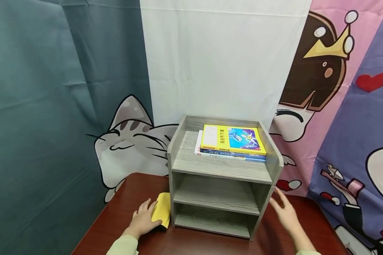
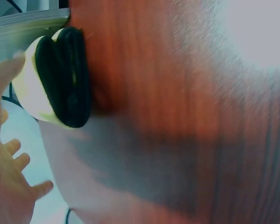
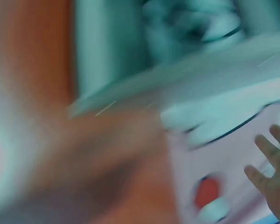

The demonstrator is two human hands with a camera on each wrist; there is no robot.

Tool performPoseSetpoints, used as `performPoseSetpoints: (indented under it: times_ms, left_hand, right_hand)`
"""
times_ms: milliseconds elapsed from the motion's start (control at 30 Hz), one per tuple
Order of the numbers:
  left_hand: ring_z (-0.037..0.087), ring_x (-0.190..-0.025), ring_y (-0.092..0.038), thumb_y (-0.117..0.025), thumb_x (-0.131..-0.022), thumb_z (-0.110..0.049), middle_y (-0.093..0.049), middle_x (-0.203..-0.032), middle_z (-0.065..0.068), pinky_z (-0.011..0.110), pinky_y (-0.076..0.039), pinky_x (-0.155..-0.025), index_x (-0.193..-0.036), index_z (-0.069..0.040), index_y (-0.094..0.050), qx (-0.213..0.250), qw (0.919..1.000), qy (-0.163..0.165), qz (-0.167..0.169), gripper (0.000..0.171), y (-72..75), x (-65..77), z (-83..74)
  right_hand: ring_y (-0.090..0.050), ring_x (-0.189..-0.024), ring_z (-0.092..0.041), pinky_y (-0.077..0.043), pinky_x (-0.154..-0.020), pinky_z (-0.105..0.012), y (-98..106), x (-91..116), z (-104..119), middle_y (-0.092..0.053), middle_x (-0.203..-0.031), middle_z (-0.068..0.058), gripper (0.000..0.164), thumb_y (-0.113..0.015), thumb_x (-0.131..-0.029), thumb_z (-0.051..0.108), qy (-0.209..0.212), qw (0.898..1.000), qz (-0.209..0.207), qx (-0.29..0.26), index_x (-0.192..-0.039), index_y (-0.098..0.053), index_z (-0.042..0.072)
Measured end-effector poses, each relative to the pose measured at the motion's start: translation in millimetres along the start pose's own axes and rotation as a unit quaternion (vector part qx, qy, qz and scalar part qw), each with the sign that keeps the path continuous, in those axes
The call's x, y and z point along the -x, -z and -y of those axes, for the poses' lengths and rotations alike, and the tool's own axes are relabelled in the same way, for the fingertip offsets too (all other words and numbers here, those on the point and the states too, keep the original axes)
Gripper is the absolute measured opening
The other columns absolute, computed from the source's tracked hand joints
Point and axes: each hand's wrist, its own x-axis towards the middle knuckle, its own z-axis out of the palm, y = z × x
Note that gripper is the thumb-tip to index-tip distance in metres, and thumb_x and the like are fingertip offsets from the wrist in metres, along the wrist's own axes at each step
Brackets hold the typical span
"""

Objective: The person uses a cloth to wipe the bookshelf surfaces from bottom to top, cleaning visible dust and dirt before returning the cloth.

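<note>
A folded yellow-and-black cloth (image 1: 162, 209) lies on the table against the left side of a grey wooden shelf (image 1: 221, 173). My left hand (image 1: 143, 216) is at the cloth's left side, fingers spread; whether it touches the cloth is hard to tell. In the left wrist view the cloth (image 2: 63, 77) shows its black folded layers, with the thumb in front of its edge. Beside the shelf's right wall is my right hand (image 1: 286, 212), fingers extended and holding nothing. The right wrist view is blurred, with that hand (image 3: 275, 179) spread at its right edge.
A stack of books (image 1: 231, 141), a yellow one uppermost, lies on the shelf's top board. Two lower compartments face the front. The reddish-brown table (image 1: 110, 219) ends near printed cloth backdrops (image 1: 223, 60) behind and at both sides.
</note>
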Motion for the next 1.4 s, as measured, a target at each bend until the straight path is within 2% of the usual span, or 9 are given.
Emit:
performPoseSetpoints:
  times_ms: [133,267,367,433,667,800,1100,1233,1400]
  left_hand:
    - [0.04,-0.121,-0.034,-0.065,-0.081,-0.032,-0.039,-0.132,0.02,0.06,-0.033,-0.085,-0.132,-0.01,-0.048,0.011,0.9999,0.007,-0.008,0.058,-5.1,-1.1,-1.9]
    - [0.041,-0.122,-0.034,-0.065,-0.08,-0.026,-0.038,-0.134,0.021,0.06,-0.034,-0.086,-0.132,-0.009,-0.048,0.026,0.9994,-0.005,-0.022,0.057,-12.8,-4.2,-7.3]
    - [0.042,-0.127,-0.03,-0.065,-0.076,-0.028,-0.034,-0.139,0.023,0.061,-0.033,-0.089,-0.134,-0.006,-0.045,0.031,0.9994,-0.012,-0.001,0.065,-21.1,-5.7,-13.7]
    - [0.043,-0.128,-0.028,-0.066,-0.073,-0.03,-0.032,-0.141,0.024,0.06,-0.032,-0.092,-0.135,-0.004,-0.044,0.032,0.9993,-0.012,0.018,0.07,-26.6,-6.6,-19.2]
    - [0.048,-0.126,-0.031,-0.069,-0.068,-0.028,-0.038,-0.134,0.031,0.061,-0.021,-0.1,-0.133,0.005,-0.042,-0.004,0.9999,-0.001,-0.01,0.078,-40.8,-8.3,-39.4]
    - [0.047,-0.125,-0.031,-0.075,-0.068,-0.024,-0.037,-0.134,0.031,0.058,-0.028,-0.096,-0.134,0.006,-0.04,-0.016,0.9994,0.024,-0.018,0.08,-46.5,-6.3,-45.0]
    - [0.047,-0.121,-0.037,-0.078,-0.068,-0.022,-0.042,-0.129,0.03,0.072,-0.028,-0.085,-0.127,0.002,-0.047,-0.053,0.9959,0.062,-0.04,0.072,-53.2,-10.4,-48.5]
    - [0.047,-0.115,-0.042,-0.071,-0.075,-0.015,-0.045,-0.125,0.03,0.064,-0.038,-0.082,-0.129,-0.001,-0.048,-0.071,0.994,0.066,-0.049,0.06,-51.4,-15.2,-52.6]
    - [0.044,-0.095,-0.055,-0.058,-0.082,-0.007,-0.047,-0.125,0.029,0.053,-0.048,-0.061,-0.133,-0.014,-0.05,-0.022,0.9938,0.082,-0.072,0.052,-37.8,-17.6,-47.2]
  right_hand:
    - [-0.044,-0.103,0.008,-0.033,-0.086,-0.014,23,-15,57,-0.047,-0.132,0.001,0.053,-0.042,-0.098,0.033,0.014,0.997,-0.045,-0.065,-0.142,-0.035,0.005]
    - [-0.047,-0.101,0.004,-0.035,-0.084,-0.014,37,-25,101,-0.043,-0.126,0.017,0.049,-0.035,-0.101,0.03,0.085,0.976,-0.072,-0.188,-0.144,-0.032,0.007]
    - [-0.046,-0.11,-0.008,-0.036,-0.084,-0.015,40,-31,122,-0.041,-0.134,0.006,0.047,-0.031,-0.101,0.022,0.157,0.947,-0.068,-0.273,-0.145,-0.028,0.005]
    - [-0.037,-0.121,-0.011,-0.033,-0.089,-0.015,39,-35,131,-0.036,-0.141,-0.003,0.046,-0.031,-0.101,0.018,0.181,0.937,-0.063,-0.293,-0.145,-0.027,0.005]
    - [-0.031,-0.127,-0.004,-0.03,-0.092,-0.012,32,-42,141,-0.032,-0.147,0.0,0.047,-0.047,-0.097,0.014,0.152,0.971,-0.112,-0.147,-0.143,-0.036,0.016]
    - [-0.029,-0.129,-0.003,-0.029,-0.1,-0.025,29,-43,136,-0.033,-0.146,0.008,0.046,-0.052,-0.095,0.015,0.142,0.975,-0.136,-0.101,-0.139,-0.04,0.019]
    - [-0.036,-0.127,-0.004,-0.029,-0.094,-0.014,23,-45,132,-0.044,-0.14,0.002,0.044,-0.059,-0.088,0.005,0.194,0.955,-0.205,-0.094,-0.13,-0.051,0.013]
    - [-0.04,-0.125,-0.005,-0.032,-0.093,-0.015,23,-49,135,-0.048,-0.136,-0.003,0.041,-0.058,-0.086,0.001,0.199,0.947,-0.226,-0.112,-0.126,-0.054,0.009]
    - [-0.04,-0.125,-0.007,-0.03,-0.096,-0.017,21,-51,137,-0.05,-0.135,-0.003,0.042,-0.057,-0.084,-0.003,0.199,0.943,-0.238,-0.12,-0.124,-0.056,0.007]
